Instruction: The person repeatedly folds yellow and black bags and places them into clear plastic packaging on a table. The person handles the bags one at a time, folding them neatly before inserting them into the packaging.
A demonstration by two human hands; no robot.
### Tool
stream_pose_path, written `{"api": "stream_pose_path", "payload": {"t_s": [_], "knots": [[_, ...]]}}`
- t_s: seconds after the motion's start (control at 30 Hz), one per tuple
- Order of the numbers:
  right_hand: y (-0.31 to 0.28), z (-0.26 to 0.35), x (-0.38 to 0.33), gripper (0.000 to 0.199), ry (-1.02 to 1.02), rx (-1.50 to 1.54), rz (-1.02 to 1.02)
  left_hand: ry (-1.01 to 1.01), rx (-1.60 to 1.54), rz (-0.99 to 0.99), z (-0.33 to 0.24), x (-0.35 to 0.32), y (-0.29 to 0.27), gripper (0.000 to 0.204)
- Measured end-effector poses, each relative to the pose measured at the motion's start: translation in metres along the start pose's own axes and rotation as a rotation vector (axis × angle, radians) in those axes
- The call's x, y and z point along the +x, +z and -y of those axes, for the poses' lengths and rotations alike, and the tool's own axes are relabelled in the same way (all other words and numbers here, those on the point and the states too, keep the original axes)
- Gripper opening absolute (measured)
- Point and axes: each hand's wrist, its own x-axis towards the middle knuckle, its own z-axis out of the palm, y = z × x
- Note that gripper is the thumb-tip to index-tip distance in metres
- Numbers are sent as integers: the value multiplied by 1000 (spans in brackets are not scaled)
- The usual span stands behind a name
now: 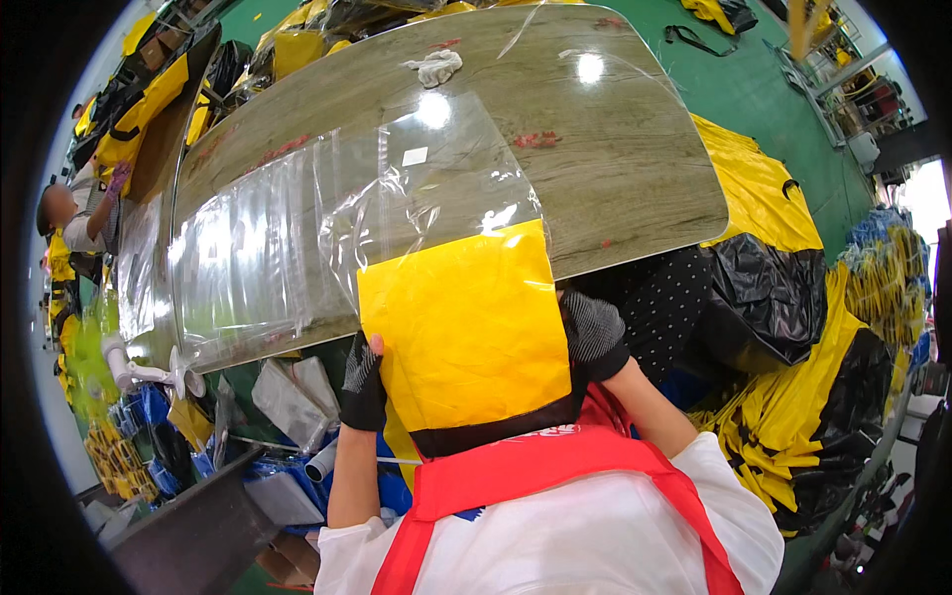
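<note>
A flat, folded yellow fabric piece (466, 327) with a black strip along its near edge is held in front of me, overlapping the table's near edge. My left hand (363, 382), in a dark glove with a bare thumb tip, grips its left edge. On the right edge, my right hand (595, 332), in a dark dotted glove, is closed, its fingertips hidden behind the fabric. Beyond the far edge of the fabric lies a clear plastic bag (446, 183) with a small white label (415, 156). Whether the fabric sits inside the bag's mouth I cannot tell.
More clear plastic bags (248, 238) are spread on the left of the wood-look table (615, 149). A crumpled white cloth (434, 67) lies at the far side. Yellow and black fabric heaps (764, 297) stand at right. Another person (89, 218) is at far left.
</note>
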Motion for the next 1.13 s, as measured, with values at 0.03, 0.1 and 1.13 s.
{"api": "stream_pose_path", "payload": {"t_s": [0.03, 0.1, 1.13], "knots": [[4, -2, -13, 19, -47, -110, 80, -4, 24, 12, -4, 1, -1, 45], [18, -16, -46, 19, -174, -110, -76, 22, 141, 67, 0, 0, -4, 50], [-19, -2, -26, 85, 146, 1051, 337, -285, -157, 230, 11, -9, -6, 74]]}}
